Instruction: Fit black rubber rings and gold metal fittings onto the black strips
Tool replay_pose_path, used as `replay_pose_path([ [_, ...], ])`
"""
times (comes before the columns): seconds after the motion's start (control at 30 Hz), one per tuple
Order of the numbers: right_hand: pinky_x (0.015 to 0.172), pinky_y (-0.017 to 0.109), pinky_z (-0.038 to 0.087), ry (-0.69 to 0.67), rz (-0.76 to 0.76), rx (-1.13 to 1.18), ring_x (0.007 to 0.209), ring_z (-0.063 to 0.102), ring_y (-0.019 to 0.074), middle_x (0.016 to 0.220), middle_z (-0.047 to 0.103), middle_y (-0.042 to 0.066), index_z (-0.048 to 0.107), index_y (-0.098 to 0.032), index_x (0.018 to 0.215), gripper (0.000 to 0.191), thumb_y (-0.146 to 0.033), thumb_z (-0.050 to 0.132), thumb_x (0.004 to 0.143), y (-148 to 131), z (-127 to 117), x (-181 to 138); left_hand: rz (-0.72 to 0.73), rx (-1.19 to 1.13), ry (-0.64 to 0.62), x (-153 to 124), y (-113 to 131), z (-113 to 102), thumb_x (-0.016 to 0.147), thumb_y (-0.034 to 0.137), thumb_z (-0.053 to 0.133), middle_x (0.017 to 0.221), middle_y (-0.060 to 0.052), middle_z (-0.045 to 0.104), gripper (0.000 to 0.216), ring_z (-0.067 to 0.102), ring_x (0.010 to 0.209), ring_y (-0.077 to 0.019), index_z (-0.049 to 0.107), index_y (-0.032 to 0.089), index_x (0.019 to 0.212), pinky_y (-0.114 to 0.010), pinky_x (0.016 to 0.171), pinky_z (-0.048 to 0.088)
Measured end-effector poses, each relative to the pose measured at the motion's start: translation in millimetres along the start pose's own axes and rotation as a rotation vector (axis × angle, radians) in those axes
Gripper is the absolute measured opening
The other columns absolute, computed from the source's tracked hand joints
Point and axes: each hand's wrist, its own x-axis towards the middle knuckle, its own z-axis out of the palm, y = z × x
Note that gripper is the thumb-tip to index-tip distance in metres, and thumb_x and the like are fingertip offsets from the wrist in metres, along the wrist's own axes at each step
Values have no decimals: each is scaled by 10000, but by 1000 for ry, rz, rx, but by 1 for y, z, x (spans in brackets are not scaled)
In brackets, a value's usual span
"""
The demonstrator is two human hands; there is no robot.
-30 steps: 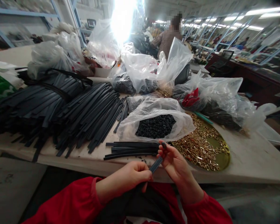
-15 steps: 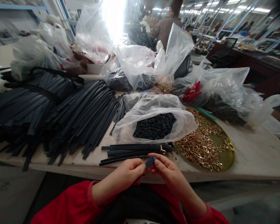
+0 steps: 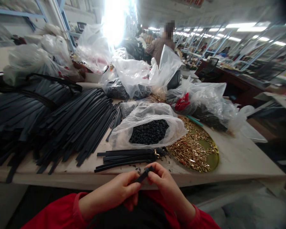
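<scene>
Low over the table's front edge, my left hand (image 3: 120, 188) pinches a dark strap (image 3: 141, 176) between thumb and fingers. My right hand (image 3: 162, 180) is closed on the strap's other end, where a small dark band (image 3: 146, 170) appears to go round it. Just beyond my hands lies a short stack of black straps (image 3: 126, 157), with gold buckles (image 3: 156, 154) at its right end. Behind that, an open plastic bag (image 3: 116, 136) holds many small black loops (image 3: 149, 132). To the right, a round gold tray (image 3: 213, 160) carries a heap of gold metal buckles (image 3: 188, 149).
Large piles of black straps (image 3: 73, 124) cover the table's left side, some overhanging the front edge. Clear plastic bags (image 3: 138, 71) stand along the back, near a red piece (image 3: 182, 101) and a teal tool (image 3: 194, 120). A person (image 3: 162, 47) stands beyond the table.
My view has shifted, so the table's things appear further left. The strap has turned between my hands, and more of its length shows between them, with the band near my right fingers.
</scene>
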Motion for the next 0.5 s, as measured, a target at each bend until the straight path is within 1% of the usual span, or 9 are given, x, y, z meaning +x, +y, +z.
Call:
replay_pose_path([
  [0.07, 538, 207, 382, 30, -19, 94, 569, 477, 96, 650, 547, -39, 577, -187, 798, 185, -335, 634, 703, 3, 10, -3, 29, -15, 87, 1, -6, 4, 808, 367, 405, 575, 40, 530, 362, 483, 473, -117, 480, 171, 1103, -204, 464, 384],
  [0.13, 542, 210, 375, -46, -27, 101, 582, 474, 97, 691, 559, -28, 588, -184, 852, 217, -348, 625, 714, 7, 20, -6, 129, -17, 230, 3, -11, 6, 797, 404, 431, 628, 16, 571, 418, 534, 594, -152, 474, 195, 1157, -228, 552, 426],
  [0.2, 588, 225, 394, -104, -89, -2, 634, 502, 114, 734, 575, -12, 586, -183, 897, 232, -368, 579, 757, 9, 23, -9, 230, -10, 322, 5, -14, 6, 771, 438, 473, 743, -12, 607, 406, 548, 764, -188, 532, 214, 1104, -248, 681, 438],
  [0.23, 604, 230, 402, -100, -137, -108, 659, 514, 123, 750, 580, -6, 581, -182, 911, 238, -374, 560, 773, 8, 18, -9, 259, -1, 348, 5, -15, 5, 758, 453, 489, 782, -18, 608, 375, 536, 814, -196, 570, 217, 1038, -248, 718, 429],
  [0.27, 613, 231, 408, -60, -189, -255, 675, 523, 129, 756, 583, 0, 574, -178, 911, 237, -377, 539, 788, 4, 9, -8, 263, 5, 362, 4, -16, 4, 747, 475, 498, 780, -16, 599, 352, 525, 807, -194, 598, 214, 960, -240, 708, 424],
  [0.33, 583, 221, 409, 106, -248, -643, 656, 528, 132, 736, 581, 3, 557, -174, 892, 226, -376, 500, 810, -6, -24, -1, 211, -6, 354, 2, -16, 2, 732, 546, 481, 658, 9, 529, 387, 481, 646, -154, 600, 195, 844, -213, 568, 396],
  [0.4, 623, 225, 414, 393, -214, -1131, 665, 542, 133, 724, 588, 10, 550, -179, 817, 211, -333, 410, 853, -20, -67, 12, 144, -58, 313, 2, -17, 3, 711, 628, 444, 544, 54, 395, 479, 340, 482, -99, 569, 177, 817, -193, 422, 276],
  [0.43, 677, 248, 410, 468, -196, -1209, 729, 552, 153, 780, 601, 38, 554, -170, 817, 190, -291, 410, 847, -27, -89, 20, 126, -89, 282, 2, -16, 4, 693, 658, 438, 523, 72, 339, 515, 273, 448, -83, 552, 172, 819, -191, 394, 215],
  [0.5, 744, 284, 391, 530, -167, -1290, 835, 555, 189, 889, 611, 86, 563, -160, 850, 165, -231, 416, 827, -36, -123, 37, 116, -141, 235, 6, -14, 9, 657, 691, 448, 505, 92, 278, 550, 211, 424, -68, 521, 170, 814, -192, 383, 147],
])
